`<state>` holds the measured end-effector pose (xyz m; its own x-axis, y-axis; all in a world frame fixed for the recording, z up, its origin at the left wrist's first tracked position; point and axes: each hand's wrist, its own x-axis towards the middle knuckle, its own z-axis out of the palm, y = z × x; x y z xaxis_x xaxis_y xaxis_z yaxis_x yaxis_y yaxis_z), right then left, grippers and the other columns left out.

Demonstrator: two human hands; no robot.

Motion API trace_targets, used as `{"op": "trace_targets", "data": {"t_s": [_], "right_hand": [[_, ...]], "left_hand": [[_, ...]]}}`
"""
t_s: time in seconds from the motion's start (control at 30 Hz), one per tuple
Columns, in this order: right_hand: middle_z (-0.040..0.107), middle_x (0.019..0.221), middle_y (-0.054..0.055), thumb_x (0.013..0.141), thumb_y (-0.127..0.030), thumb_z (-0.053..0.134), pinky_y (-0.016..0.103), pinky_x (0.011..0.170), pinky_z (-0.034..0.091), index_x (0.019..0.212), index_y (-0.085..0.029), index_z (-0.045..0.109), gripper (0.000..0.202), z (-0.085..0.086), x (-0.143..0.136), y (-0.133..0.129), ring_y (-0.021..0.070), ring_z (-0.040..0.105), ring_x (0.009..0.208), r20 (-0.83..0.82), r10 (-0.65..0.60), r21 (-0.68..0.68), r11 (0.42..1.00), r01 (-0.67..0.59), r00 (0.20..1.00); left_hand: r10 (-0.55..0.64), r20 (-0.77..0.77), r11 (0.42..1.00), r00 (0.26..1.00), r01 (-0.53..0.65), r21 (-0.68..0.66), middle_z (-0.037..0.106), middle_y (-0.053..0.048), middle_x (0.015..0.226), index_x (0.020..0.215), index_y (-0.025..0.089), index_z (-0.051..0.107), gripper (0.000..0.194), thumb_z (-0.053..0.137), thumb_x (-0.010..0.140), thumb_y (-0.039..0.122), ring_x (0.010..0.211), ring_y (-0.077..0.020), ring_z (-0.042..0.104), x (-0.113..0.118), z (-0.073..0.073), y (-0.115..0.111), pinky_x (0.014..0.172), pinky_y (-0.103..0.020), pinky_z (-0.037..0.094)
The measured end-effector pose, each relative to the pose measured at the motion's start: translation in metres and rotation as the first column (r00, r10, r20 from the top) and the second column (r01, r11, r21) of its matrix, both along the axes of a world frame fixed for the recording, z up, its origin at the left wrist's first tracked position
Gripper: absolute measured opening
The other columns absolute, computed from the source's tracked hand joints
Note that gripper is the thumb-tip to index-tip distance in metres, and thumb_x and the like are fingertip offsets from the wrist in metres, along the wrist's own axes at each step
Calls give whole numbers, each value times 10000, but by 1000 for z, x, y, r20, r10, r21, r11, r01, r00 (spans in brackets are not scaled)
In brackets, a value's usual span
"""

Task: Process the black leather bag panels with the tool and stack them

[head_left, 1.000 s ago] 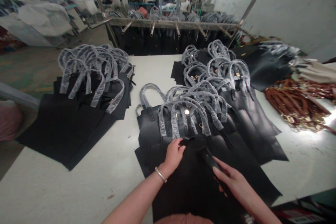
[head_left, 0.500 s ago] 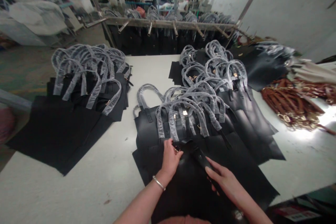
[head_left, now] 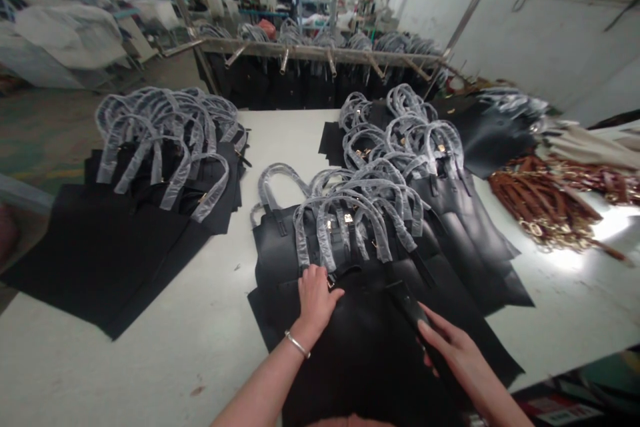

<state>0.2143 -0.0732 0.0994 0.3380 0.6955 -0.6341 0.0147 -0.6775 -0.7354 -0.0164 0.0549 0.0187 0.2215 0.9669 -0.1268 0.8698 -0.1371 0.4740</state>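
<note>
A black bag panel (head_left: 350, 360) lies in front of me on a pile of black bags with plastic-wrapped handles (head_left: 327, 240). At its upper edge, my left hand (head_left: 316, 300) is closed, fingers bent over a short black strap (head_left: 347, 271) with a small gold buckle (head_left: 331, 281). The fingertips are partly hidden. My right hand (head_left: 453, 350) is wrapped round a long black object (head_left: 407, 303), tilted over the panel's right side. Its exact kind is hard to make out against the black material.
More black bags (head_left: 165, 240) are stacked on the left of the white table (head_left: 200, 347), others (head_left: 450, 227) at the right. Brown straps with gold clasps (head_left: 545, 203) lie farther right. Behind the table stands a metal rack (head_left: 310, 50) with hanging bags.
My right hand has drawn back to the right and slightly down with the long black object. My left hand has shifted slightly left, and its grip near the buckle has changed.
</note>
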Motion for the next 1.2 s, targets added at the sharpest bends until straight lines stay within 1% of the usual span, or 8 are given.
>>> {"op": "trace_targets", "data": {"t_s": [0.27, 0.53, 0.67, 0.73, 0.83, 0.9, 1.07, 1.2], "right_hand": [[608, 665, -12, 795, -426, 646, 221, 400, 438, 1357, -142, 477, 652, -3, -4, 46, 112, 563, 473, -62, -95, 148, 984, 103, 994], [592, 635, -34, 762, -460, 650, 229, 360, 429, 1341, -150, 492, 676, -18, 6, 25, 123, 557, 436, -14, -36, 92, 995, 37, 999], [607, 656, -33, 743, -494, 661, 244, 415, 464, 1352, -156, 473, 721, -11, 8, 21, 139, 576, 492, 26, -153, 244, 959, 142, 988], [621, 667, -28, 735, -511, 671, 248, 434, 472, 1353, -163, 473, 737, -1, 15, 12, 142, 579, 507, 12, -200, 274, 943, 189, 980], [637, 682, -17, 723, -530, 684, 252, 447, 470, 1366, -167, 458, 772, 8, 32, -15, 146, 583, 513, -11, -296, 277, 917, 287, 955], [645, 707, -13, 718, -541, 687, 254, 457, 470, 1375, -176, 446, 788, 5, 42, -34, 150, 593, 526, -9, -364, 272, 895, 353, 931], [606, 648, -49, 718, -560, 680, 255, 476, 476, 1385, -209, 430, 794, -17, 47, -69, 159, 602, 544, 24, -458, 242, 865, 439, 889], [606, 646, -49, 698, -574, 688, 256, 470, 474, 1382, -184, 423, 831, -29, 40, -81, 162, 601, 542, -12, -464, 208, 866, 456, 886]], "left_hand": [[-85, -61, 995, 994, 83, -48, 594, -64, 955, 887, 173, 534, 259, 675, 799, 372, 917, -242, 563, -1, -6, 2, 775, -328, 361], [-36, 47, 994, 998, 40, -98, 643, -40, 890, 866, 183, 546, 237, 699, 754, 325, 858, -218, 609, -1, -14, 4, 727, -286, 374], [34, 279, 979, 960, 25, -204, 621, -5, 728, 816, 178, 532, 210, 698, 714, 258, 728, -191, 605, -2, -13, 7, 668, -270, 399], [127, 523, 959, 843, 31, -283, 628, -2, 732, 820, 174, 525, 250, 711, 689, 277, 714, -183, 608, -7, -4, 7, 670, -271, 436], [298, 783, 903, 546, 104, -416, 676, -40, 850, 935, 156, 547, 418, 758, 644, 369, 778, -208, 647, -23, 25, 2, 721, -309, 500], [400, 807, 867, 434, 106, -487, 690, -49, 851, 1030, 151, 556, 549, 791, 603, 403, 753, -225, 668, -37, 56, 0, 706, -333, 530], [489, 802, 872, 342, -158, -464, 700, -26, 825, 1113, 184, 566, 677, 829, 518, 373, 664, -226, 684, -79, 158, 1, 589, -308, 566], [462, 767, 886, 445, -216, -409, 706, -25, 823, 1007, 206, 615, 555, 829, 513, 343, 640, -218, 676, -92, 225, 5, 547, -290, 561]]}}
